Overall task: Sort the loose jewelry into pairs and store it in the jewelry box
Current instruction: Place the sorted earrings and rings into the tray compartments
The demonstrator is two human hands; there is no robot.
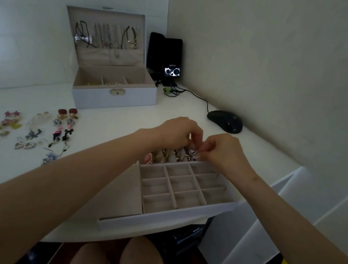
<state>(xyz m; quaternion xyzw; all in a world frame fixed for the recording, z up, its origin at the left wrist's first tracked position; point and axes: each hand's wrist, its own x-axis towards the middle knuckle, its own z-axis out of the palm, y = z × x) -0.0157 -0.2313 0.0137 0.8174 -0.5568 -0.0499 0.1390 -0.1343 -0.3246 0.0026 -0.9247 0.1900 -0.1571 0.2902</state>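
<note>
A white tray (168,217) with several beige compartments lies on the desk in front of me, its front edge overhanging the desk. Rings and gold pieces (165,157) fill its far row. My left hand (176,133) and my right hand (222,151) meet above that row, fingers curled, pinching a small silver and black piece (192,152) between them. The open jewelry box (114,96) stands behind, with necklaces hanging in its lid. Loose earrings (30,133) lie in paired rows on the desk at the left.
A black mouse (225,121) and its cable lie at the back right. A black speaker (164,57) with a small lit screen stands in the corner by the wall. The desk's right edge drops off beside the tray. My knees show below.
</note>
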